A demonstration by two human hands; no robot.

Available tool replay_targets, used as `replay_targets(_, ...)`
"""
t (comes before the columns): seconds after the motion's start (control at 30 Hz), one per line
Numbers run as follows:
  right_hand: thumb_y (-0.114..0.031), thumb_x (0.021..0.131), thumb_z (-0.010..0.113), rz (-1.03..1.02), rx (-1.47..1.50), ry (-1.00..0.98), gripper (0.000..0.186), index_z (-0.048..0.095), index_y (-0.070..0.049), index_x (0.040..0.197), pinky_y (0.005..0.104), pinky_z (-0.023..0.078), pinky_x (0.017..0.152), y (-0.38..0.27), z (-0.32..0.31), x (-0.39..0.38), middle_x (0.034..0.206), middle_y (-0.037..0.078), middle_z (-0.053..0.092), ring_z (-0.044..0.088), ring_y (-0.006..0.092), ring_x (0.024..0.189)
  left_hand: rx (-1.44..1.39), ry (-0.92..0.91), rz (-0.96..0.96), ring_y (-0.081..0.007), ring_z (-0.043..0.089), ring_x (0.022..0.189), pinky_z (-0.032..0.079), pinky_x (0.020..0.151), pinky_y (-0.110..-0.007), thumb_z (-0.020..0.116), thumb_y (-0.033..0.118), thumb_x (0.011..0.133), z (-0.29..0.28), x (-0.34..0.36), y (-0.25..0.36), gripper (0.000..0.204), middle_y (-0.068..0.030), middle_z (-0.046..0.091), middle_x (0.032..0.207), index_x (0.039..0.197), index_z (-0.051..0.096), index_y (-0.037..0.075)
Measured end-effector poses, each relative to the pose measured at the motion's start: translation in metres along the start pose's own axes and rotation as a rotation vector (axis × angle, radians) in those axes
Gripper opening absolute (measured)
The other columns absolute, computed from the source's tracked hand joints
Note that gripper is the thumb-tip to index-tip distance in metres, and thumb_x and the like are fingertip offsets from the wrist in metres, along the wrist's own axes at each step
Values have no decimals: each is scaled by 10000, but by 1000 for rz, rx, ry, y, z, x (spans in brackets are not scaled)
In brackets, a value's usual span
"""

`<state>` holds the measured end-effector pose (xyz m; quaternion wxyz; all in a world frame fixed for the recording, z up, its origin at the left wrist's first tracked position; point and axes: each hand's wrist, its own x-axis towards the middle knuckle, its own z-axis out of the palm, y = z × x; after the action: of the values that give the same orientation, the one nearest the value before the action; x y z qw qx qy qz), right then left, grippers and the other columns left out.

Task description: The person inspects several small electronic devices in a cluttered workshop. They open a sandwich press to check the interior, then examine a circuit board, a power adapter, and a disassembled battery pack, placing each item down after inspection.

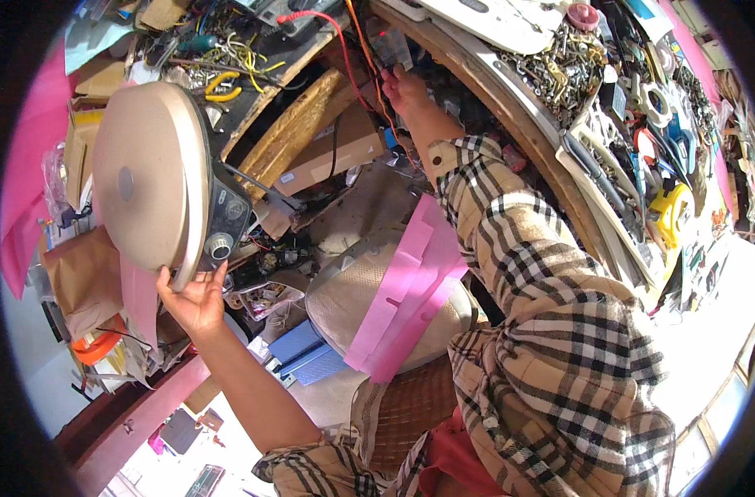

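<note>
My left hand (191,300) grips the lower edge of a round beige appliance (146,170), tilted up on its side. It has a smooth domed disc with a grey oval patch, a dark side panel and a silver knob (219,246) close to my fingertips. My right hand (407,89) reaches far under the workbench edge, its fingers closed beside an orange cable (363,62) and a dark cord. What they hold is too small to make out. A small red light (382,34) glows just above. A red lead (338,26) with a clip curves nearby.
Loose screws and metal parts (560,70) pile on the wooden-edged bench at right, with a yellow tape measure (672,214). Yellow-handled pliers (222,86) lie upper left. Below are a wooden beam (295,124), a cardboard box (332,149), a pink sheet (406,290) and a blue box (311,356).
</note>
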<state>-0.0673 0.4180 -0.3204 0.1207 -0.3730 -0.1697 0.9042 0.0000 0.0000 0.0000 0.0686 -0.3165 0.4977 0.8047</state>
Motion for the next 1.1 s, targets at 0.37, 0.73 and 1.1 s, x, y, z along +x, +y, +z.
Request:
replay_targets(0.37,-129,890,616,-51,-110,42,99,563,-49,915,270,516,551,-4,8,-9,842,83,637,647,189,766,-21,7,-12,-296,426,1138,265,1025,-631,707,353,715,2,-2,-1,522,-107,532,1180,1128,550,75)
replay_targets(0.73,-115,890,607,-93,-91,59,139,542,-23,972,259,473,500,-9,15,-9,845,90,630,637,183,724,-27,-8,-29,-276,438,1092,191,1065,-624,711,351,711,0,-2,0,512,-99,545,1182,1120,561,83)
replay_targets(1.1,-85,878,611,-63,-57,156,116,554,-16,952,264,440,427,-5,37,-11,799,75,619,624,172,683,-104,10,-40,-353,447,1213,232,1041,-647,666,323,754,-2,-4,-2,622,-175,527,1263,1290,468,77)
